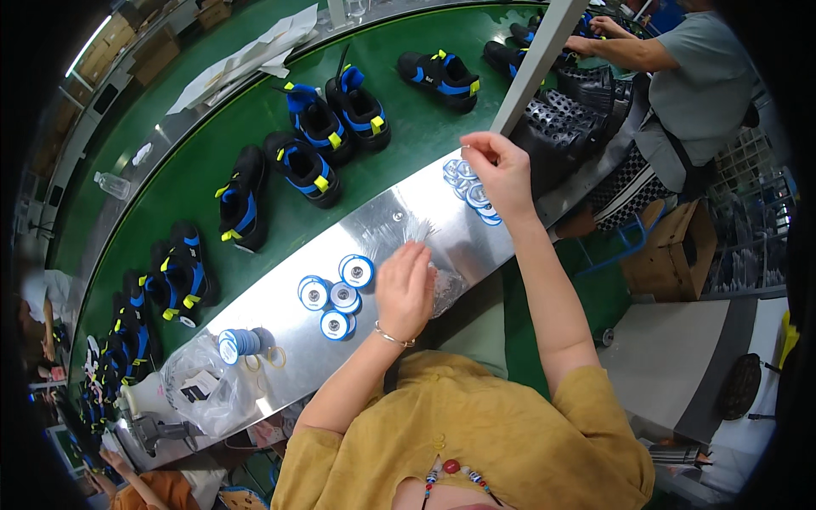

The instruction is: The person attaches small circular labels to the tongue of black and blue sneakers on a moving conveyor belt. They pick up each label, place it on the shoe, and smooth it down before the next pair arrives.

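My left hand (404, 289) is over the metal ledge (374, 228), its fingers pressed together at a bunch of thin clear plastic strands (416, 228). A crumpled clear bag (447, 289) lies against that hand. Farther right, my right hand (503, 177) is raised with thumb and forefinger pinched; what sits between them is too small to make out. Below it lies a heap of round blue-rimmed tags (467, 189). Several more round white tags with blue rims (344, 296) overlap left of my left hand. Beyond them a row of the same tags (241, 342) stands pressed together.
Black-and-blue shoes (308, 168) with yellow tabs line the green conveyor belt (408, 127). Yellow rubber bands (276, 357) and a clear plastic bag (208, 391) lie at the ledge's left. A grey post (537, 64) rises beyond my right hand. A co-worker (701, 76) sits at far right.
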Motion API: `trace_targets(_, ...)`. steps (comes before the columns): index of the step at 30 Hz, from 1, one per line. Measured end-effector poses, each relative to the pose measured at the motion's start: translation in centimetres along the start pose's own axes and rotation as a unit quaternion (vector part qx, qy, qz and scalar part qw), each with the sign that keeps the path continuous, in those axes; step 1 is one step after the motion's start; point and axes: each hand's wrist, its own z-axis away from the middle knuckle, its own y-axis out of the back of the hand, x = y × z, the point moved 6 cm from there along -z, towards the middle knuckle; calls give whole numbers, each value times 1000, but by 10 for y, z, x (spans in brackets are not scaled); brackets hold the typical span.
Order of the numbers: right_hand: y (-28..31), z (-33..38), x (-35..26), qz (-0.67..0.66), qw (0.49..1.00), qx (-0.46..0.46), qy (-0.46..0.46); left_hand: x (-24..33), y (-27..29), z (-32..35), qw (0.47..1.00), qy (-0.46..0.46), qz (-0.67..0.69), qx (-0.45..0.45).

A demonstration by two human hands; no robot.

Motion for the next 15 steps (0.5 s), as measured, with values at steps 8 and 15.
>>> trace_targets(8,-56,84,-12,-20,979,-202,-14,-25,7,0,936,260,238,-14)
trace_targets(15,-74,119,17,-222,919,-219,-239,-40,0,27,867,377,323,-30)
